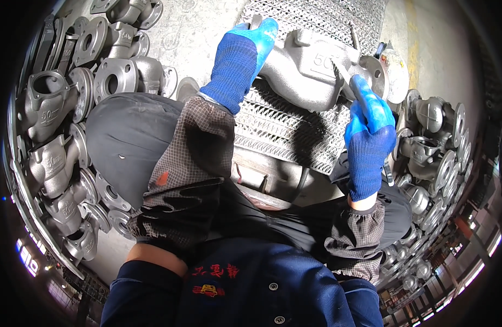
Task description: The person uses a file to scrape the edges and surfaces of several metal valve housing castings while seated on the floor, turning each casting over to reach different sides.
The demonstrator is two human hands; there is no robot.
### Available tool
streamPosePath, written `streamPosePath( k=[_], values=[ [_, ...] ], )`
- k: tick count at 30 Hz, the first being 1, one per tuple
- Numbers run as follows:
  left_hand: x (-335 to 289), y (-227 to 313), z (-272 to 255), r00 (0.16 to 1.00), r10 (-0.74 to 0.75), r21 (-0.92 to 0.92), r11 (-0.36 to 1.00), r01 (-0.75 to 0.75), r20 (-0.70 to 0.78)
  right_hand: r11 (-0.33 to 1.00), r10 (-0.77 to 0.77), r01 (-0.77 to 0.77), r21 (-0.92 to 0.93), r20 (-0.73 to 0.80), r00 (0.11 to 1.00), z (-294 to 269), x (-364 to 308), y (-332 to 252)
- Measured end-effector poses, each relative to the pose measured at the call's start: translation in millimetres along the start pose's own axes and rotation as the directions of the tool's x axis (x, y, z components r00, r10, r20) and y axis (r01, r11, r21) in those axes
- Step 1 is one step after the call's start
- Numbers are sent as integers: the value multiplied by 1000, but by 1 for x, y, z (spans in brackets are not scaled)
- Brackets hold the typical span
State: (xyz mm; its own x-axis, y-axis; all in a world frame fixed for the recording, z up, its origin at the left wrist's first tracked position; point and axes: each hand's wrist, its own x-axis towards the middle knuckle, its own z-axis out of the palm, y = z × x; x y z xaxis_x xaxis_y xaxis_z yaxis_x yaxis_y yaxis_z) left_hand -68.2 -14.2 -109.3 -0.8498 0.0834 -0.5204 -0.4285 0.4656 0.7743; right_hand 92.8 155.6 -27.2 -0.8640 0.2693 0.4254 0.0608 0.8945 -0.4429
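Left fingers (268, 34) hold a grey casting (311, 79); right fingers (366, 97), a thin tool (342, 72).

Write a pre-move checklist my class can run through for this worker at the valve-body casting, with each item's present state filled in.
1. Both hands protected: ok. Left hand and right hand wear blue gloves.
2. Casting steadied: ok. The left hand is on the left end of the valve-body casting.
3. Thin flat tool in hand: ok, in the right.
4. Tool tip touching the casting: cannot tell.
5. Casting seated firmly on the slotted metal mesh: cannot tell; underside hidden.
6. Right wrist covered: not ok. Skin shows between glove and checked sleeve.
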Motion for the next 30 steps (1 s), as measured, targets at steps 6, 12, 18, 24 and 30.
streamPosePath(
  k=[6, 12, 18, 24, 30],
  values=[
    [-5, 3, 0, 1000, -8, -16, 1000, 7, -21, 1000, 11, -10, -9, 48, 999, -2, 2, -2],
    [-2, 2, 1, 1000, 27, -15, 1000, -27, 1, 1000, -19, 19, 0, -28, 999, 0, -1, 3],
    [-1, -2, 1, 999, 25, -27, 999, -26, -32, 997, 20, -16, -77, 53, 998, -3, 2, -4],
    [2, -8, 5, 989, 98, -2, 995, -99, -114, 999, 7, -7, -51, 0, 1000, -2, -1, -1],
    [0, -12, 4, 976, 196, -76, 976, -203, -97, 1000, 9, -9, -17, -5, 1000, -3, 2, -5]
  ],
)
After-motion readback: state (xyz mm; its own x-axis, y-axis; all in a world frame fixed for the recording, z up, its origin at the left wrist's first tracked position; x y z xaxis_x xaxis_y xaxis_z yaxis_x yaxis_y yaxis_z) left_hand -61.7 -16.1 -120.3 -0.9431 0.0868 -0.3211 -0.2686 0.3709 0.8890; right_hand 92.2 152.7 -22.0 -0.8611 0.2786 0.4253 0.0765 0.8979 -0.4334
